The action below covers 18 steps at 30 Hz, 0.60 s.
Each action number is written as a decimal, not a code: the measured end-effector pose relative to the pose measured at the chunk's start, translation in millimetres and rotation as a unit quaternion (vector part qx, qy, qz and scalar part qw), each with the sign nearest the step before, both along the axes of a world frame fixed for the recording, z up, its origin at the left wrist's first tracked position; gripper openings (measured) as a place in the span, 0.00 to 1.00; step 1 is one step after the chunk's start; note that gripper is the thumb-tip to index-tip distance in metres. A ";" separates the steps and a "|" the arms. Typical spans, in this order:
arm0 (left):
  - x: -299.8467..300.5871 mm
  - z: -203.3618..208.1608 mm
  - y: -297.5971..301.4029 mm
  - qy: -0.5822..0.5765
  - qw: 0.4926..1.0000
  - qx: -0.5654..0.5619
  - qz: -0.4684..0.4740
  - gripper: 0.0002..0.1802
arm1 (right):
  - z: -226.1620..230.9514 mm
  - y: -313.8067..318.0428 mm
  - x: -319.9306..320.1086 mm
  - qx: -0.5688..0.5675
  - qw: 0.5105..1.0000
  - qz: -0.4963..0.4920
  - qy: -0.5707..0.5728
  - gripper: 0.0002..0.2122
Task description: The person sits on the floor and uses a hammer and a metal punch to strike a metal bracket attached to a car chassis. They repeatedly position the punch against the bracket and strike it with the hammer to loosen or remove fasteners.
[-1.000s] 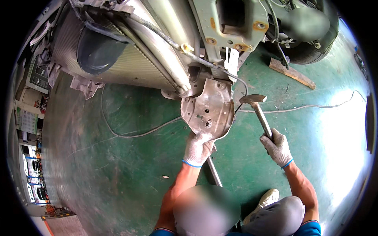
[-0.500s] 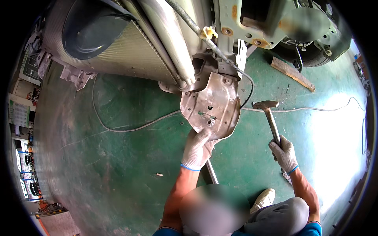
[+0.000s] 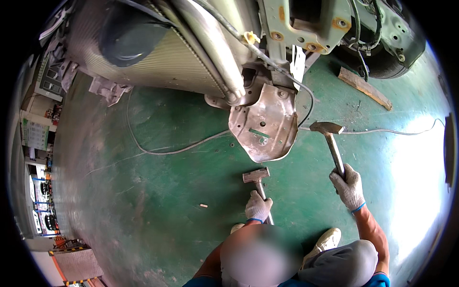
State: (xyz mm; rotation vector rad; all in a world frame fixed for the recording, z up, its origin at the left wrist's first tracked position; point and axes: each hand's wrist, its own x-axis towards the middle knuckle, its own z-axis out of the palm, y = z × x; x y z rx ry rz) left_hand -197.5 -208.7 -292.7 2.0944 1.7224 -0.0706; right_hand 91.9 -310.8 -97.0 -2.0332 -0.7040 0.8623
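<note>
My gloved left hand is closed round the handle of a sledgehammer with a blocky head, low in front of me. In my gloved right hand is a second hammer, gripped by its handle, its head pointing away from me. Beyond the left hammer juts a bare metal bracket plate with holes, a slot and a curled near edge. It belongs to the vehicle's front frame, and both hammers stand apart from it.
A ribbed panel and a pale tube fill the upper left. A cable crosses the green floor. On the right lie a wooden block and, above it, a tyre. A small pale piece rests on the floor.
My left hand has come away from beneath the plate and drawn back toward me, bringing the sledgehammer head into sight. My right hand still holds its hammer in nearly the same place.
</note>
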 end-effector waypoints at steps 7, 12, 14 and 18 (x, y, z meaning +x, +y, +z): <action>9.1 36.2 52.5 -0.447 0.720 -0.432 0.309 0.16 | 20.8 -7.8 -11.8 0.010 0.999 -0.007 0.030 0.08; 25.9 118.9 68.9 -0.614 0.593 -0.459 0.246 0.10 | 51.4 -9.3 -10.2 0.062 0.997 -0.024 0.030 0.06; 42.5 144.5 82.1 -0.603 0.625 -0.438 0.231 0.10 | 62.6 -6.2 -11.5 0.085 0.996 -0.031 0.023 0.06; 60.1 153.6 88.3 -0.537 0.710 -0.406 0.205 0.08 | 84.4 7.1 -17.9 0.145 0.989 -0.015 0.033 0.07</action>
